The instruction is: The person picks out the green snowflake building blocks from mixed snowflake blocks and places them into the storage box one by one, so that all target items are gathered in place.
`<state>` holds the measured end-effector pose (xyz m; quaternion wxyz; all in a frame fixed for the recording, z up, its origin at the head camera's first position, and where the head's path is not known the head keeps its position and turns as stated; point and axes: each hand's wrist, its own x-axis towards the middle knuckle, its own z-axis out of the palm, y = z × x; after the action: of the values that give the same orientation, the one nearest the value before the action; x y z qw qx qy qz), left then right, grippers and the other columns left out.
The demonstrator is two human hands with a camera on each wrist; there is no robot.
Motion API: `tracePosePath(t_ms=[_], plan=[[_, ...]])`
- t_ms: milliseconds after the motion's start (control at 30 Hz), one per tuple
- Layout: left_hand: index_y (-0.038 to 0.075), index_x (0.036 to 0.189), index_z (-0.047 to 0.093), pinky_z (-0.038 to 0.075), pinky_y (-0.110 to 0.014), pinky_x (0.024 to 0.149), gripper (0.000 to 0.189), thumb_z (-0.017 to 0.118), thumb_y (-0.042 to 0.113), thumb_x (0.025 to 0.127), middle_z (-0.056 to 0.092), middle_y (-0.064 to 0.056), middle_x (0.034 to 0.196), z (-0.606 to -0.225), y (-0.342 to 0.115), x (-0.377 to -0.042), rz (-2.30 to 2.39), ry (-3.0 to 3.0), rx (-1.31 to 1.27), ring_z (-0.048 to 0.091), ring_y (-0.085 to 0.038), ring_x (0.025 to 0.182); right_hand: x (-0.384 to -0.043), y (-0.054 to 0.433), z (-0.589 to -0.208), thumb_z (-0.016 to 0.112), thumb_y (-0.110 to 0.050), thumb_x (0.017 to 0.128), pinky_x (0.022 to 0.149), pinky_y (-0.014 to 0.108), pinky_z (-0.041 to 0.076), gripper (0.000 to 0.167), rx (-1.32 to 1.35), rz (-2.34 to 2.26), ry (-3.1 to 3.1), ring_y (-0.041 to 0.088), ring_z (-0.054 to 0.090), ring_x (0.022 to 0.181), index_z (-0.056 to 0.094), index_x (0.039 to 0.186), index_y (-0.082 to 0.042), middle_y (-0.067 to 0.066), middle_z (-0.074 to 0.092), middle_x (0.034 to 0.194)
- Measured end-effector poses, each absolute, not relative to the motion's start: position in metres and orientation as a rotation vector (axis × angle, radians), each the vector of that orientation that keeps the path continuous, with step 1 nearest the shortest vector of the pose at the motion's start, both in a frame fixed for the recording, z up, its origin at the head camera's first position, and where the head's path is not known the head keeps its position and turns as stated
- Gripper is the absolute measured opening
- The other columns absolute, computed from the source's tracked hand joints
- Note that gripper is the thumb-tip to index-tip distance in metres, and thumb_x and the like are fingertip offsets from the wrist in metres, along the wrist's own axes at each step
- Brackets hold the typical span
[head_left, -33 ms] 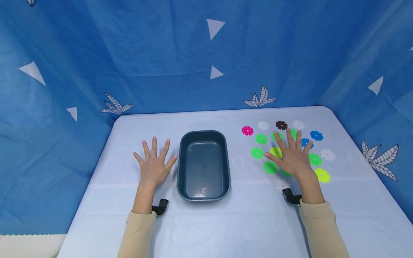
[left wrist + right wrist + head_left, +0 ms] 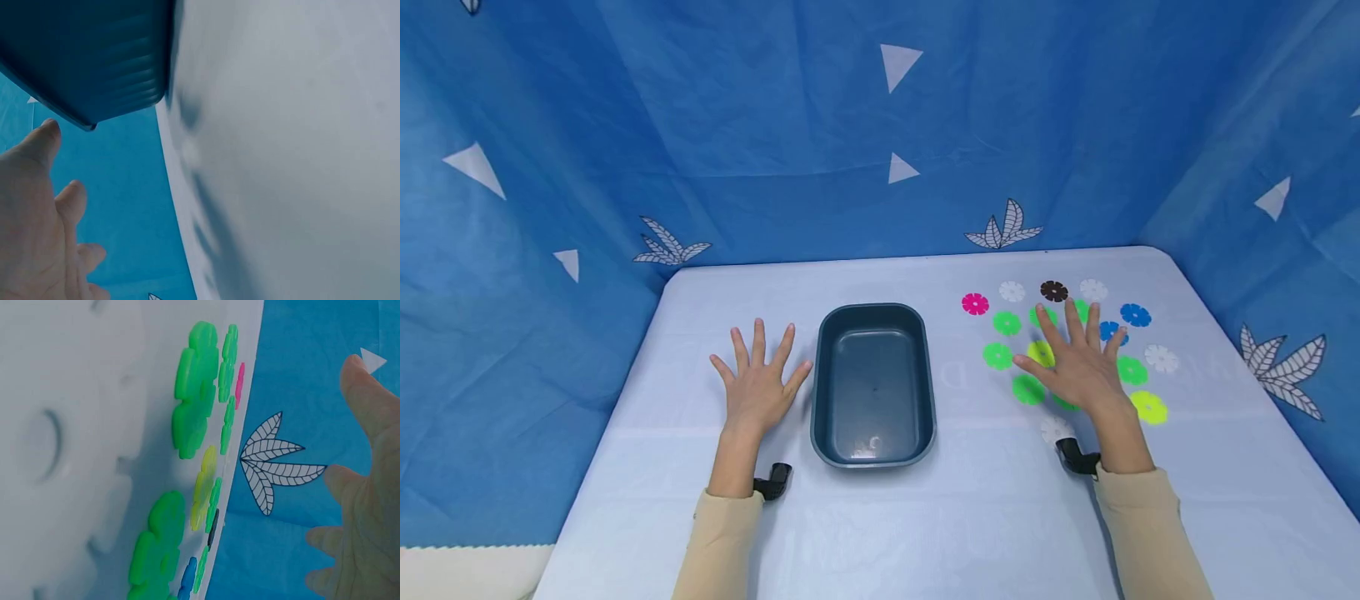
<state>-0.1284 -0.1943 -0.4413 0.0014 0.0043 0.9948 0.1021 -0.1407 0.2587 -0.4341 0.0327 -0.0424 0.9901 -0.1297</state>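
Note:
My left hand (image 2: 756, 392) is spread wide with straight fingers, left of a dark blue-grey plastic tub (image 2: 874, 462). It holds nothing, and the left wrist view shows it apart from the tub's wall (image 2: 125, 56). The right hand (image 2: 1086, 371) is likewise spread, above a scatter of flat, notched plastic discs. Among them are a pink disc (image 2: 975, 304), a black disc (image 2: 1054, 291), a blue disc (image 2: 1136, 315), a yellow disc (image 2: 1148, 407) and a green disc (image 2: 1028, 389). The hand partly covers some discs. In the right wrist view a gap separates it from the green discs (image 2: 197, 390).
White discs (image 2: 1162, 359) lie among the coloured ones on the white tablecloth (image 2: 865, 533). Blue curtains (image 2: 820, 125) with white triangles and leaf prints hang behind and at both sides. Each wrist carries a black camera mount (image 2: 775, 481).

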Motion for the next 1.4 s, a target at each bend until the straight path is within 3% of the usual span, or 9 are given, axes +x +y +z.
tracePosePath(t_ms=[233,400,600,800,900,1000,1033,1200,1400], plan=[[0.028,0.158,0.017,-0.008,-0.077,0.107,0.074,0.041,0.061,0.096,-0.002,-0.019,0.164,-0.442,-0.195,-0.129,0.335,3.14,0.024,-0.018,-0.047,0.146,-0.137,0.261,-0.428,0.044,-0.074,0.087,0.1,0.08,-0.015,0.097,-0.125,-0.393,3.073,0.053,-0.02,0.143,0.005,0.159,-0.022,0.027,-0.004,0.161],[0.027,0.158,0.016,-0.002,-0.076,0.109,0.072,0.041,0.058,0.098,0.0,-0.02,0.164,-0.441,-0.194,-0.128,0.479,3.13,0.026,-0.011,-0.05,0.147,-0.133,0.271,-0.421,0.053,-0.066,0.087,0.102,0.081,-0.006,0.095,-0.135,-0.485,3.148,0.055,-0.007,0.145,0.013,0.159,-0.017,0.03,0.008,0.16],[0.026,0.159,0.012,0.011,-0.07,0.114,0.068,0.039,0.048,0.102,0.006,-0.018,0.164,-0.44,-0.187,-0.127,1.04,3.017,0.048,0.005,-0.045,0.15,-0.126,0.297,-0.413,0.063,-0.044,0.092,0.099,0.079,0.023,0.084,-0.058,-0.792,3.177,0.056,0.025,0.136,0.022,0.156,-0.008,0.035,0.026,0.151],[0.019,0.159,0.011,0.027,-0.062,0.114,0.065,0.041,0.036,0.104,0.02,-0.016,0.162,-0.444,-0.174,-0.124,1.591,2.748,0.041,0.026,-0.041,0.146,-0.119,0.33,-0.406,0.06,-0.031,0.096,0.084,0.066,0.048,0.071,0.183,-1.02,3.082,0.053,0.046,0.117,0.029,0.152,0.0,0.036,0.038,0.139],[0.022,0.159,0.012,0.03,-0.058,0.114,0.064,0.042,0.031,0.104,0.024,-0.018,0.16,-0.448,-0.169,-0.121,1.817,2.542,-0.033,0.031,-0.04,0.144,-0.119,0.349,-0.411,0.056,-0.035,0.097,0.089,0.066,0.046,0.071,0.332,-1.077,2.965,0.054,0.042,0.121,0.027,0.153,-0.001,0.036,0.036,0.142],[0.024,0.159,0.011,0.024,-0.056,0.118,0.064,0.043,0.025,0.103,0.023,-0.017,0.16,-0.453,-0.166,-0.119,1.986,2.353,-0.061,0.028,-0.037,0.146,-0.124,0.372,-0.428,0.057,-0.041,0.096,0.089,0.065,0.044,0.074,0.481,-1.09,2.874,0.051,0.039,0.123,0.027,0.154,-0.006,0.033,0.035,0.145],[0.023,0.159,0.011,0.022,-0.056,0.119,0.065,0.043,0.023,0.102,0.022,-0.017,0.16,-0.455,-0.165,-0.118,2.034,2.297,-0.057,0.027,-0.036,0.146,-0.127,0.381,-0.436,0.057,-0.043,0.095,0.083,0.062,0.047,0.075,0.509,-1.084,2.859,0.049,0.038,0.123,0.028,0.154,-0.007,0.032,0.036,0.145],[0.019,0.159,0.012,0.016,-0.054,0.121,0.067,0.044,0.011,0.1,0.019,-0.015,0.162,-0.461,-0.162,-0.115,2.209,2.074,-0.034,0.02,-0.035,0.149,-0.137,0.425,-0.483,0.058,-0.053,0.091,0.08,0.061,0.044,0.081,0.554,-1.082,2.815,0.05,0.037,0.123,0.032,0.152,-0.007,0.03,0.038,0.143],[0.021,0.158,0.017,0.013,-0.05,0.121,0.07,0.043,0.003,0.097,0.016,-0.008,0.164,-0.471,-0.157,-0.113,2.272,1.964,-0.103,0.014,-0.025,0.151,-0.131,0.412,-0.472,0.062,-0.028,0.093,0.089,0.064,0.04,0.069,0.611,-1.121,2.73,0.052,0.036,0.119,0.035,0.146,0.007,0.035,0.037,0.138]])
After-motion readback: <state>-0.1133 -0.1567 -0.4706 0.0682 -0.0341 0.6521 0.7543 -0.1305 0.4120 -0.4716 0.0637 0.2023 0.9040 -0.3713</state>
